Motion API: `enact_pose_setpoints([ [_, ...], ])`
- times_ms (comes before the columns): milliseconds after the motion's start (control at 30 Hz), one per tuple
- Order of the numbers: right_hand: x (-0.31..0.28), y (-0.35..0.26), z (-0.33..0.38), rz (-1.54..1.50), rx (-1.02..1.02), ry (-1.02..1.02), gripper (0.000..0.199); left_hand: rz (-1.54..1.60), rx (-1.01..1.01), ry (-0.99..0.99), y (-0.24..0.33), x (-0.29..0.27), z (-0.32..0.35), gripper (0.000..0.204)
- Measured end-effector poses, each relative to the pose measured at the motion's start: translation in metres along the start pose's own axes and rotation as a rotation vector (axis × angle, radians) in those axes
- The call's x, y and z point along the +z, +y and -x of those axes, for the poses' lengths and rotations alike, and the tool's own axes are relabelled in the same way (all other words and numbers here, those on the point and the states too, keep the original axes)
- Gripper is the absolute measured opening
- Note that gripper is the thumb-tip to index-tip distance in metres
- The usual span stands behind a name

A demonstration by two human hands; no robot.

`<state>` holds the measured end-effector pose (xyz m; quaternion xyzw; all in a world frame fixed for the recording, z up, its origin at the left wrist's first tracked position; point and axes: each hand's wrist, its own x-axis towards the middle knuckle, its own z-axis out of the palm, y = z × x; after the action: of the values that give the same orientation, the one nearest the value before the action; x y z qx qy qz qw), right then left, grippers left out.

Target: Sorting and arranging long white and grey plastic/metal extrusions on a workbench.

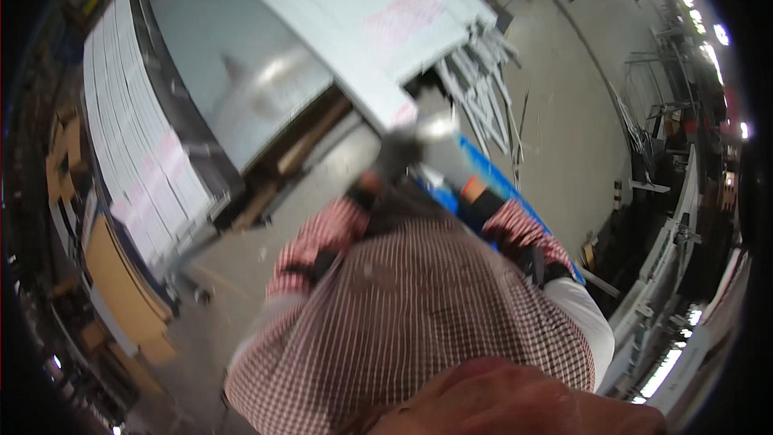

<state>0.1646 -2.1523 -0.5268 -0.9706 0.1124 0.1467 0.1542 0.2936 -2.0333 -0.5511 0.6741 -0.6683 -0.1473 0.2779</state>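
My left hand [393, 153], in a dark glove, is in front of my apron and smeared by motion. It is close to the corner of a long white panel [378, 101]. My right hand [452, 163] looks pale grey, also blurred, beside a blue edge [493, 173]. A whitish blurred shape [437, 126] shows just beyond both hands; whether either one grips it, I cannot tell. The fingers are not clear on either hand. Both forearms wear red checked sleeve covers [330, 229] with black cuffs.
A stack of white panels [133, 129] stands at the left beside a shiny grey sheet [233, 64]. Grey metal strips [475, 93] jut out past the panels on the right. Cardboard [121, 282] leans at the lower left. Metal frames and racks [664, 258] line the right side.
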Motion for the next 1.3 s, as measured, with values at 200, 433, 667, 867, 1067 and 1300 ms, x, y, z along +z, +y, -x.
enact_pose_setpoints([
  [200, -0.015, -0.060, -0.014, -0.635, -0.096, 0.254, 0.017, -0.004, -0.404, 0.236, -0.023, 0.018, 0.047, 0.029],
  [433, -0.035, -0.003, -0.068, -0.132, -0.319, -0.084, 0.024, 0.023, -0.493, 0.103, 0.000, 0.008, 0.049, 0.052],
  [667, 0.077, 0.088, -0.043, 0.226, 0.190, -0.279, 0.024, 0.781, -0.313, 0.098, 0.000, -0.019, 0.042, 0.023],
  [867, 0.024, -0.027, -0.061, -0.191, -0.014, 0.088, 0.023, 0.176, -0.831, 0.382, -0.021, -0.009, 0.077, 0.049],
  [1067, -0.062, -0.039, -0.019, -0.166, -0.226, -0.334, 0.021, 0.768, -0.593, 0.227, 0.012, -0.032, 0.103, 0.055],
  [1300, -0.093, -0.063, -0.052, -0.501, -0.630, -0.380, 0.025, 1.005, -0.630, 0.260, 0.022, -0.104, 0.143, 0.057],
])
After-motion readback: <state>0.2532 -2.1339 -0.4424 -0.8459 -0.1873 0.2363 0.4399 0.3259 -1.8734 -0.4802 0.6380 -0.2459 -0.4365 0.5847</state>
